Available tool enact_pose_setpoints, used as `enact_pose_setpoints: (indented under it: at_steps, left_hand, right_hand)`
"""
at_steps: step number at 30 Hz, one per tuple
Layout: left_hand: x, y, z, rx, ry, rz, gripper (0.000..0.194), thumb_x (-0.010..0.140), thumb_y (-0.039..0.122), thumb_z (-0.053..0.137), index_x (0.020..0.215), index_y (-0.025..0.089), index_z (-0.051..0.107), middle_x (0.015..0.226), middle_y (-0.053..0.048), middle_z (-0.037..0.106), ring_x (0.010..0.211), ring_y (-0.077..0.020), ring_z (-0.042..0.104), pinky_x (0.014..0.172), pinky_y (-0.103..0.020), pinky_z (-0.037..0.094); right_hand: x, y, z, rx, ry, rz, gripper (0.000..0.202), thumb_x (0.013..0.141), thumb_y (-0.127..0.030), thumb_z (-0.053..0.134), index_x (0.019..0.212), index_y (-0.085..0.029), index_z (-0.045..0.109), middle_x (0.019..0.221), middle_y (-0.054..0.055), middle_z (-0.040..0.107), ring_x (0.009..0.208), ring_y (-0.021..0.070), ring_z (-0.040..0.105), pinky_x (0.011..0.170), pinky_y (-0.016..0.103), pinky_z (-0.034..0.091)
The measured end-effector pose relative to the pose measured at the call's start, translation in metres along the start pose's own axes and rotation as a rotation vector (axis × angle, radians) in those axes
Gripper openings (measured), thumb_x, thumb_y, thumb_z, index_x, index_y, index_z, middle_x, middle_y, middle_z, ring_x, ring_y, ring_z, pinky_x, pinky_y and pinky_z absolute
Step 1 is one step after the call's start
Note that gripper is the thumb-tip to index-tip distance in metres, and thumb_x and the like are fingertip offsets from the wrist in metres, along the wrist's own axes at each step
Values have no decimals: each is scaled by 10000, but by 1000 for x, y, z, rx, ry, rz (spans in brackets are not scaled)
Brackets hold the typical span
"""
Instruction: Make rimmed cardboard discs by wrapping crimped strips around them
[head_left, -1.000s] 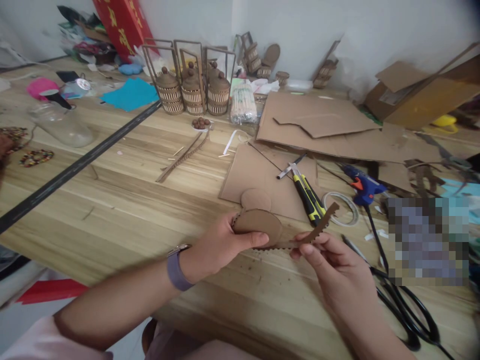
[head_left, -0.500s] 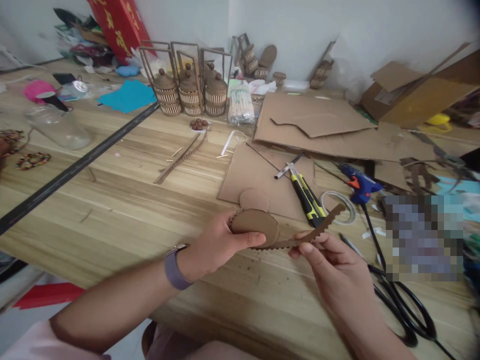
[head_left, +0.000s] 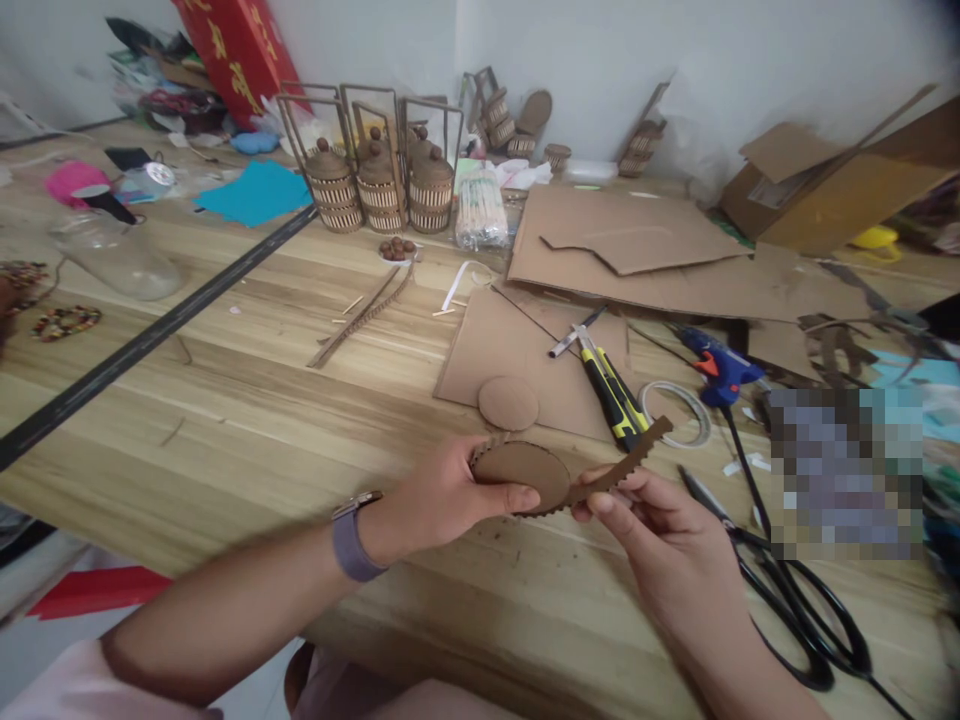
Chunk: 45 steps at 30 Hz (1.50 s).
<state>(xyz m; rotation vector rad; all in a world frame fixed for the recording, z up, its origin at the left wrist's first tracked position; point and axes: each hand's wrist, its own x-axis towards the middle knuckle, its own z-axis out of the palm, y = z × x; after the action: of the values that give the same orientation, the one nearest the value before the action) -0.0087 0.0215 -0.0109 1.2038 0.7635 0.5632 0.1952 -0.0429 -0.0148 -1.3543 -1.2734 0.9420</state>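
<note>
My left hand point(head_left: 450, 497) is closed on a brown cardboard disc point(head_left: 525, 472), its thumb lying across the near face. A corrugated cardboard strip point(head_left: 630, 462) runs along the disc's lower edge, ridges outward, and its free end sticks up to the right. Between thumb and fingers my right hand point(head_left: 660, 530) pinches this strip close to the disc's right side. Just beyond the held disc, a second cardboard disc point(head_left: 508, 402) lies on a flat cardboard sheet point(head_left: 469, 350).
A yellow-black utility knife point(head_left: 611, 390), tape roll point(head_left: 679, 413), blue glue gun point(head_left: 720, 370) and black scissors point(head_left: 802, 610) lie to the right. Small lidded cardboard baskets point(head_left: 382, 190) stand at the back. Cardboard sheets point(head_left: 645, 240) are behind. A glass jar point(head_left: 120, 260) lies left.
Both hands have brought the disc slightly nearer and to the right, uncovering the second disc. My right hand now pinches the strip closer to the held disc.
</note>
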Motion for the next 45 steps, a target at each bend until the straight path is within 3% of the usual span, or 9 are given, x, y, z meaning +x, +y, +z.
enact_pose_setpoints:
  at_steps: [8, 19, 28, 34, 39, 45]
  left_hand:
    - [0, -2, -1, 55, -37, 33, 247, 785, 264, 748, 1019, 185, 734, 999, -13, 752, 923, -177, 668, 801, -260, 493]
    - [-1, 0, 0, 103, -60, -13, 263, 787, 279, 739, 1029, 176, 723, 997, -22, 751, 899, -183, 672, 763, -258, 492]
    - [-2, 2, -3, 174, -141, 25, 289, 797, 271, 714, 1075, 192, 713, 1053, -7, 741, 941, -182, 663, 799, -254, 478]
    - [-4, 3, -2, 294, -97, -7, 247, 786, 290, 706, 1004, 176, 701, 939, -7, 730, 842, -178, 640, 725, -252, 458]
    - [-6, 4, 3, 143, 63, -65, 421, 699, 350, 777, 1052, 189, 614, 803, 22, 655, 744, -152, 592, 649, -233, 436]
    - [-6, 5, 6, 131, 135, -32, 269, 720, 377, 755, 858, 172, 651, 760, 26, 618, 709, -136, 566, 638, -222, 423]
  right_hand:
    - [1, -5, 2, -27, -35, -17, 86, 787, -327, 749, 785, -243, 732, 654, -5, 738, 565, 132, 681, 530, 182, 556]
    - [-1, 0, -1, -138, -57, 5, 145, 763, -363, 749, 759, -218, 742, 669, 26, 740, 559, 160, 668, 491, 214, 534]
    - [1, 2, -3, -282, -158, -109, 116, 801, -344, 713, 773, -234, 737, 691, 13, 727, 608, 167, 660, 576, 243, 538]
    - [3, 2, -4, -264, -218, -95, 115, 811, -334, 697, 782, -230, 734, 698, 11, 722, 620, 160, 658, 573, 230, 525]
    - [0, 0, 0, -296, -217, -59, 149, 823, -364, 673, 779, -229, 720, 673, 14, 711, 610, 166, 640, 576, 250, 519]
    - [-1, 1, 3, -247, -236, -8, 150, 807, -368, 690, 841, -229, 734, 739, 26, 735, 688, 181, 676, 636, 260, 545]
